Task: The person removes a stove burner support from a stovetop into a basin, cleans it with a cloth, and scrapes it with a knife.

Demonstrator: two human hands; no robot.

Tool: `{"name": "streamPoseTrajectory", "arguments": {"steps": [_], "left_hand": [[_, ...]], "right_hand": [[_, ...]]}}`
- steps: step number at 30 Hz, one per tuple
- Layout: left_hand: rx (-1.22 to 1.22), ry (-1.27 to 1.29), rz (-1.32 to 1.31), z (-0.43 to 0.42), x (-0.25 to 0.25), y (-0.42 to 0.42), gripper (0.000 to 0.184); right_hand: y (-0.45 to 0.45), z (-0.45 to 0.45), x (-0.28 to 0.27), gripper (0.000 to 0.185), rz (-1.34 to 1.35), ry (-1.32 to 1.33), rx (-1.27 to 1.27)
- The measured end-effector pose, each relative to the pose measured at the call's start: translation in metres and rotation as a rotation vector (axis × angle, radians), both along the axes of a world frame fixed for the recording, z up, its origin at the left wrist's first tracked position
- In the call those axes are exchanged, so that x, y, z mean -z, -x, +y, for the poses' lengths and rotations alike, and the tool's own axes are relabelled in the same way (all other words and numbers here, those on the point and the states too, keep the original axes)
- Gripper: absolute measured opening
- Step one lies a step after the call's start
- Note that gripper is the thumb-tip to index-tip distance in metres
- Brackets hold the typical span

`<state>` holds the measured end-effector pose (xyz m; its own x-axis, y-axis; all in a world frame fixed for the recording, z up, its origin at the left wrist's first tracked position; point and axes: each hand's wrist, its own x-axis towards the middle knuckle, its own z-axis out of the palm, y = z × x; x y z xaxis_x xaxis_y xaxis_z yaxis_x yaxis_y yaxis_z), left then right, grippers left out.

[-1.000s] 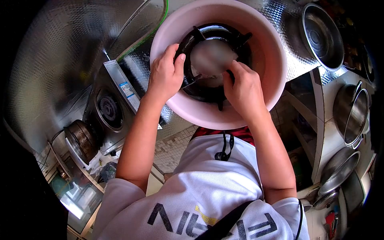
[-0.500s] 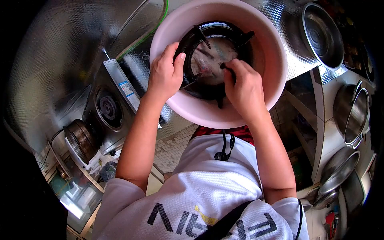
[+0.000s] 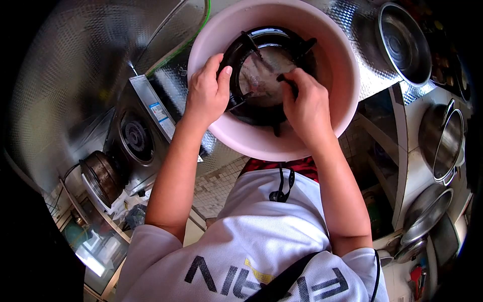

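Observation:
A black ring-shaped stove pot stand with several inward prongs lies in a large pink basin. Cloudy water shows through the middle of the ring. My left hand is wrapped over the ring's left side, thumb on top. On the right side, my right hand is closed, thumb and fingers pinching a dark prong that points toward the ring's centre. Whether a small scrubber is also inside that hand cannot be seen.
A gas stove stands at left with a dark pot beside it. A metal bowl sits on the counter at upper right. Steel pots and a metal basin are at right. Open shelves lie below the counter.
My right hand has shifted very slightly, its fingers still pinched at the prong. The pot stand has moved a little to the left; my left hand stays on it.

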<state>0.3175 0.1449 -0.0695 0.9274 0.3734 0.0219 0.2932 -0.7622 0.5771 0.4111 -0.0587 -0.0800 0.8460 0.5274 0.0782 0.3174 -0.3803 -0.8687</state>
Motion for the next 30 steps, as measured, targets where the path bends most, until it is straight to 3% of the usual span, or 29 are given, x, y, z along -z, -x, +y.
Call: {"name": "streamPoseTrajectory", "arguments": {"steps": [7, 13, 16, 20, 27, 30], "left_hand": [[0.014, 0.043, 0.027, 0.003, 0.002, -0.001, 0.030], [-0.053, -0.071, 0.246, -0.005, -0.012, -0.021, 0.037], [-0.076, -0.046, 0.663, 0.000, -0.009, -0.044, 0.039], [-0.093, -0.197, 0.644, 0.006, 0.042, -0.058, 0.035], [-0.241, -0.143, 0.603, -0.012, 0.001, -0.066, 0.039], [-0.083, -0.108, 0.495, -0.007, -0.005, -0.050, 0.036]], "right_hand": [[0.001, -0.002, 0.000, 0.010, 0.042, 0.036, -0.020], [0.002, -0.004, 0.005, 0.011, 0.031, 0.086, 0.013], [0.000, -0.001, 0.003, 0.012, 0.031, 0.133, 0.101], [0.000, -0.003, 0.007, 0.013, 0.049, 0.171, 0.079], [0.001, -0.006, 0.008, 0.014, 0.072, 0.223, 0.083], [0.004, -0.009, 0.010, 0.014, 0.095, 0.144, 0.003]]}}
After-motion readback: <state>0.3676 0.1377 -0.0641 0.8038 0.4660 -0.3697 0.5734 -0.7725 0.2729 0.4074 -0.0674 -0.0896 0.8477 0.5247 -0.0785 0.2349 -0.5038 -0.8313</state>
